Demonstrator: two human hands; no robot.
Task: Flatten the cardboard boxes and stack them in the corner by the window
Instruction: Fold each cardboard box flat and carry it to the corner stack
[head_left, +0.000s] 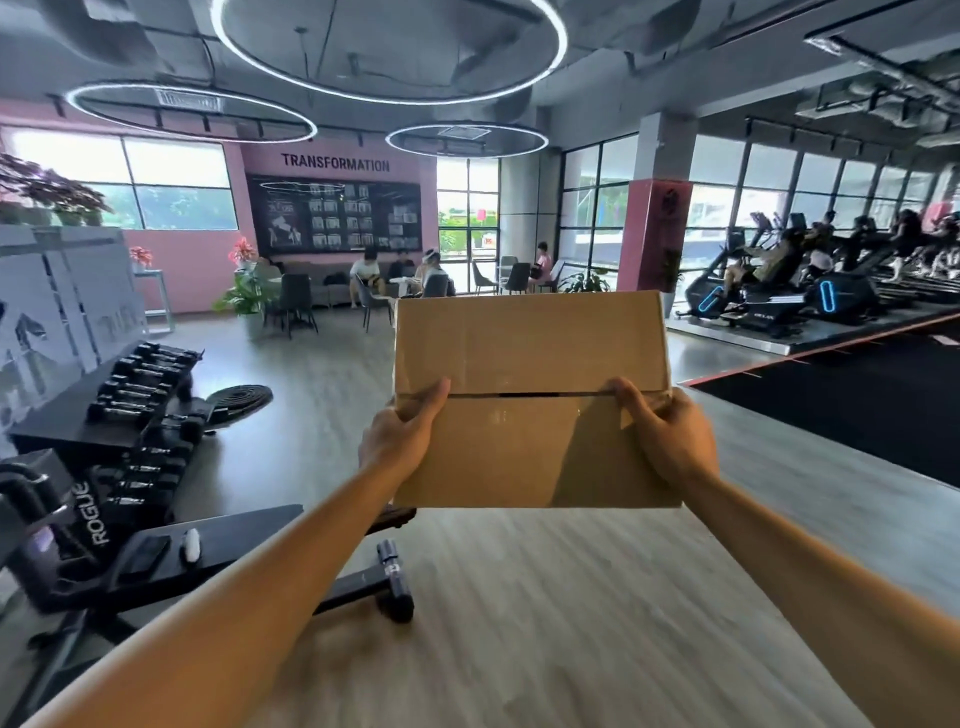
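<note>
Holding 1 cardboard box (530, 400) up at about chest height, out in front, over the wood floor (519, 597) in the middle of a gym. Left hand (400, 436) gripping the left edge, thumb hooked over right at the seam where the 2 flaps meet. Right hand (670, 436) doing the same on the right edge, thumb curled onto the seam too. So both hands closed on the box, nothing loose.

Looks like the flaps are taped or at least butted shut, with a dark gap showing along part of the seam. Can't tell if the box is already flat or still has depth behind that face, since only the front shows.

Tips for the flattening step, as a best guess:
- Work both thumbs into that gap and pull the flaps apart evenly, not 1 side first, or the cardboard tears instead of the tape.
- Pop the other end open too, then push opposite corners toward each other so it folds along its own creases.
- Maybe set it on the floor for that instead of doing it mid-air.

Mind the bench (218, 551) and dumbbell rack (145, 395) on the left. Windows (467, 218) well off, at the far wall.
</note>
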